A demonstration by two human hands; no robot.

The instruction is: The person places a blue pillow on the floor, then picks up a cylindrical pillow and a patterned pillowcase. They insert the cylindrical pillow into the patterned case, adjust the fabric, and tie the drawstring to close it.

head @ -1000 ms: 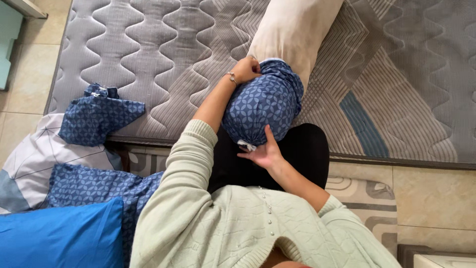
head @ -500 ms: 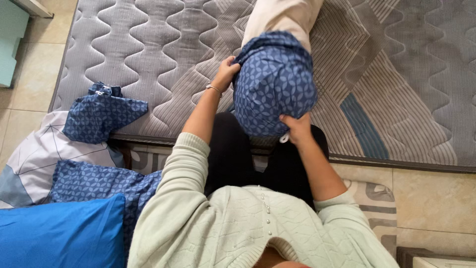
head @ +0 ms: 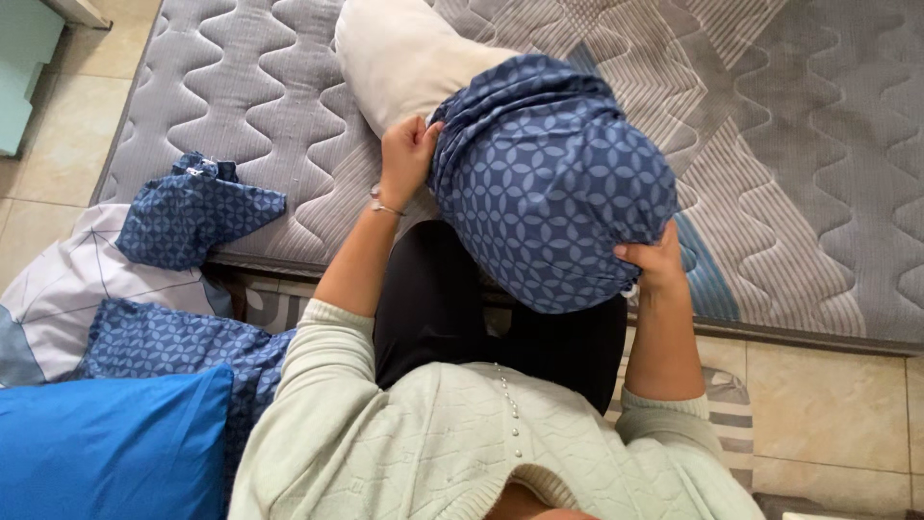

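Both the left hand (head: pixel 406 154) and the right hand (head: pixel 654 262) are clamped on the blue patterned pillowcase (head: pixel 553 183), bunched over the cream pillow (head: pixel 404 58) on the mattress (head: pixel 241 116). Pulling both edges evenly probably keeps it straight.

grey quilted mattress (head: pixel 241 106) with wavy stitching, blue stripe (head: pixel 707 279) near its front edge. small blue patterned fabric piece (head: pixel 197 212) bunched at the mattress's left front corner. left of it on the floor: white-grey cloth (head: pixel 72 289), blue patterned bedding (head: pixel 173 351), plain bright blue pillow (head: pixel 111 448) at bottom left. beige tiled floor (head: pixel 828 395), patterned rug (head: pixel 731 414) at right.
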